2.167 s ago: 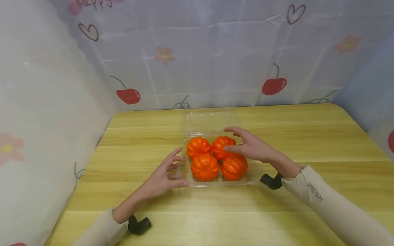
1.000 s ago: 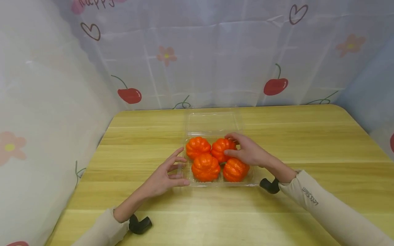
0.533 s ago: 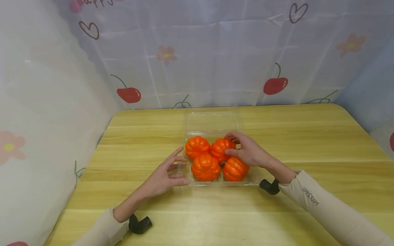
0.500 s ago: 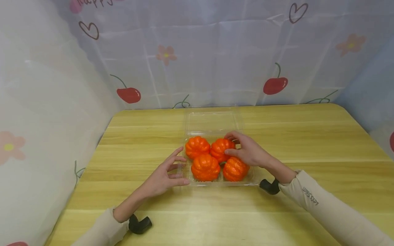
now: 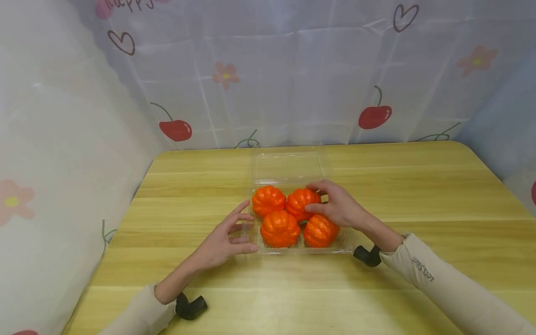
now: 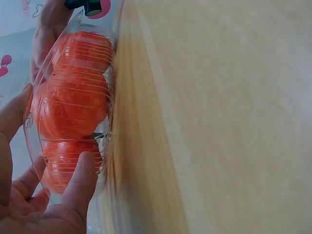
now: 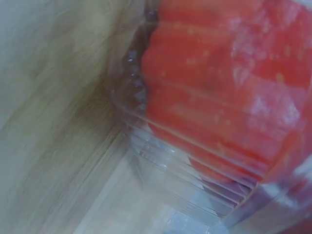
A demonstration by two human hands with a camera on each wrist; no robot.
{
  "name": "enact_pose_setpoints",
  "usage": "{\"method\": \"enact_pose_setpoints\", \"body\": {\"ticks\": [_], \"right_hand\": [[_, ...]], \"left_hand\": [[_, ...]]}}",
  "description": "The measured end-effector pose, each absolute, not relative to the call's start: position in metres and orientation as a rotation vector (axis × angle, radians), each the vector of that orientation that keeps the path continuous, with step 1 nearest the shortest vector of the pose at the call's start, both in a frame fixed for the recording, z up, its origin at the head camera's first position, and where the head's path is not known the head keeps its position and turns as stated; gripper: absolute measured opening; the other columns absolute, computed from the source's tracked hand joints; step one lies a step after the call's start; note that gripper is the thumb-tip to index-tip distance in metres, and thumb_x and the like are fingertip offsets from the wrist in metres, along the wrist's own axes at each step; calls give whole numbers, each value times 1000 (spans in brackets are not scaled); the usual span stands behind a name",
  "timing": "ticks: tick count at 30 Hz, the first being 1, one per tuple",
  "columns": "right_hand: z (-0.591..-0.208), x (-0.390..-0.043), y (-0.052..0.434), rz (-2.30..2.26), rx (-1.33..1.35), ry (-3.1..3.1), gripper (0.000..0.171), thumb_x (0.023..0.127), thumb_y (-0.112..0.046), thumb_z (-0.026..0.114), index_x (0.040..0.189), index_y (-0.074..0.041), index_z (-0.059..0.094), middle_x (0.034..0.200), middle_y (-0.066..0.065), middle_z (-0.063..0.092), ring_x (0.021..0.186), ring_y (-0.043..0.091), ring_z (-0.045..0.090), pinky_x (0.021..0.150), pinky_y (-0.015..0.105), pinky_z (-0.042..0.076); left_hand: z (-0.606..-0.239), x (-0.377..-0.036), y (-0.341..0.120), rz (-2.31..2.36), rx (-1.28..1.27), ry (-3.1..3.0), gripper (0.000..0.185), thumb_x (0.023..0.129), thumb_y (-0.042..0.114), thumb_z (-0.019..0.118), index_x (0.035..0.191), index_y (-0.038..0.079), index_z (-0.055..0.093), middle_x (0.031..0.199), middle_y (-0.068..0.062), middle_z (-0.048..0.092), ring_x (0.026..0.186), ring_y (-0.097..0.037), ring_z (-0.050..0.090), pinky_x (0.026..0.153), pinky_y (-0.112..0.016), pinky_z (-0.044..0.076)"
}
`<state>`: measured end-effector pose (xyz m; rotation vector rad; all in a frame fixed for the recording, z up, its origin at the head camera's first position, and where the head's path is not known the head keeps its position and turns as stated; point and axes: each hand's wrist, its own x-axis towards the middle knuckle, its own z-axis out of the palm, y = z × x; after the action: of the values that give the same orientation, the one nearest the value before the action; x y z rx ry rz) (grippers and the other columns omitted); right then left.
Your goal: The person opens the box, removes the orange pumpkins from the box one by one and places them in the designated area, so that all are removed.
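A clear plastic clamshell box (image 5: 268,251) sits on the table with several small orange pumpkins in it. My left hand (image 5: 219,242) is at its left side, fingers spread along the wall and thumb by the front corner. In the left wrist view the thumb (image 6: 80,183) lies against the ribbed wall. My right hand (image 5: 341,204) holds the back-right pumpkin (image 5: 300,204) between thumb and fingers at its right side. Below that hand lies the front-right pumpkin (image 5: 320,231); the front-left pumpkin (image 5: 279,229) and back-left pumpkin (image 5: 269,200) fill the left half.
The box's clear lid (image 5: 289,166) lies folded back towards the rear edge of the wooden table (image 5: 418,186). Behind it hangs a printed curtain (image 5: 284,83). Each wrist carries a black mount (image 5: 190,307).
Since the oldest frame my right hand has come down onto the back-right pumpkin, which sits slightly lower, apart from the front-right one. In the last half second hardly anything moves.
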<state>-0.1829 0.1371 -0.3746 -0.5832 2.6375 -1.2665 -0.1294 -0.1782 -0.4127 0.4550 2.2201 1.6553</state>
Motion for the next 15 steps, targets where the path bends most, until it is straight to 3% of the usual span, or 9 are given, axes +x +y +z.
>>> {"method": "enact_pose_setpoints", "body": {"ticks": [15], "right_hand": [[-372, -179, 141, -1360, -590, 2585, 46, 90, -16, 74, 129, -1, 55, 122, 18, 62, 114, 38, 57, 94, 53, 49]], "left_hand": [[-412, -127, -178, 1659, 464, 2221, 59, 81, 16, 84, 132, 10, 54, 161, 16, 16, 134, -36, 42, 101, -43, 46]]}}
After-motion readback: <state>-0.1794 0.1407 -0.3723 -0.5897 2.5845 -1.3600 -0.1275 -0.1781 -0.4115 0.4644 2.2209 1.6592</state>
